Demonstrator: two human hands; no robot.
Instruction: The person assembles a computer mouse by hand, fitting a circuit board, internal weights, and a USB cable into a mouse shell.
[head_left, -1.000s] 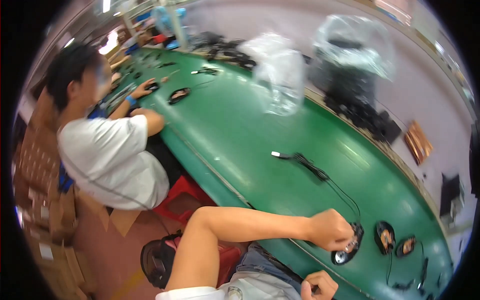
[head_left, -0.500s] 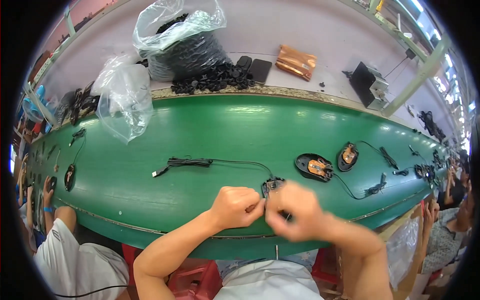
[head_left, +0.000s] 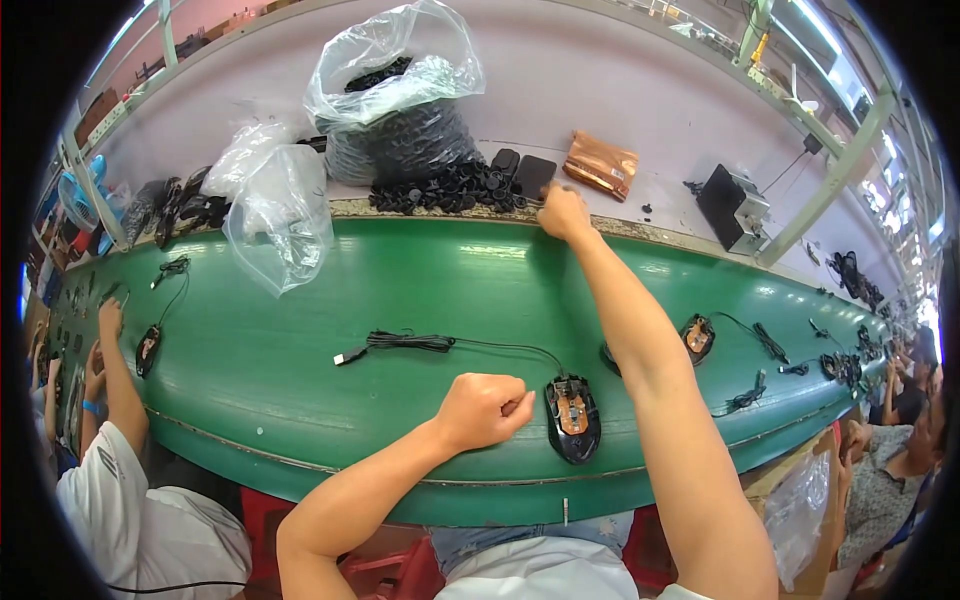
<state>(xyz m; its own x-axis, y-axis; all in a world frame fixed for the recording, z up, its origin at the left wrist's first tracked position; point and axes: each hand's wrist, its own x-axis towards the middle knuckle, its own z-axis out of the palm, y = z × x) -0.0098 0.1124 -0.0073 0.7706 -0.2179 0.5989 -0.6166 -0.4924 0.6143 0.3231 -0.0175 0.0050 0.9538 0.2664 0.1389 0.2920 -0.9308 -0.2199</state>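
- A long green conveyor belt (head_left: 300,330) runs across the view, with a pale grey shelf (head_left: 620,110) behind it along the far edge; other people sit at both ends of the line.
- On the shelf stands a large clear plastic bag (head_left: 400,95), open at the top and holding many small black parts; more of these loose black parts (head_left: 445,190) lie heaped at its foot.
- A second, crumpled clear plastic bag (head_left: 275,215) hangs over the belt's far edge; what it holds I cannot tell.
- A flat copper-coloured foil pouch (head_left: 600,165) lies on the shelf just beside the right hand.
- The open black mouse base with an orange circuit board (head_left: 572,418) lies on the belt near its front edge; its thin black cable (head_left: 440,343) trails left, partly coiled.
- The left hand (head_left: 482,410) is curled into a fist just beside the mouse base; whether it pinches anything I cannot tell.
- The right hand (head_left: 563,212) reaches out to the shelf edge, fingers bent down onto the loose parts; its grip is hidden.
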